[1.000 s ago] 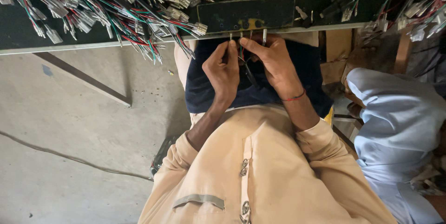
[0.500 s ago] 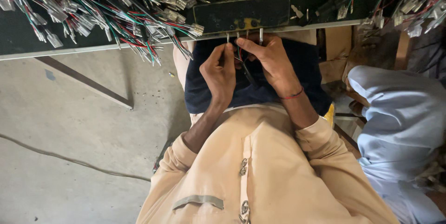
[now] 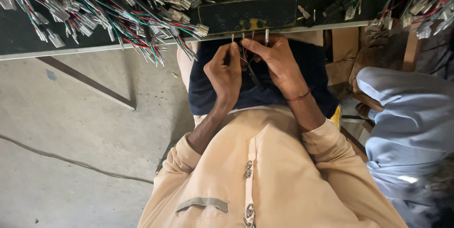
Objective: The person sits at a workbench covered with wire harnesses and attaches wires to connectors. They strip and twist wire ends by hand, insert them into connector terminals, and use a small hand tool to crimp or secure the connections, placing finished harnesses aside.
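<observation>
both hands work just below the dark terminal block [image 3: 247,15] at the near edge of the surface [image 3: 28,50]. left hand [image 3: 226,69], grip pinched together on a thin wire [image 3: 243,54]; right hand [image 3: 276,60], fingers closed on the same wire bundle. judged mid-way: several pins hang from the block, while heaps of loose connector-tipped wires [image 3: 109,10] lie unworked.

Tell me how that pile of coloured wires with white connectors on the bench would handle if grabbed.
The wire pile would likely flop and sag: the thin strands droop over the bench edge. Probably light. It may well snag and drag neighbours along, since the strands and connectors lie crossed.
</observation>
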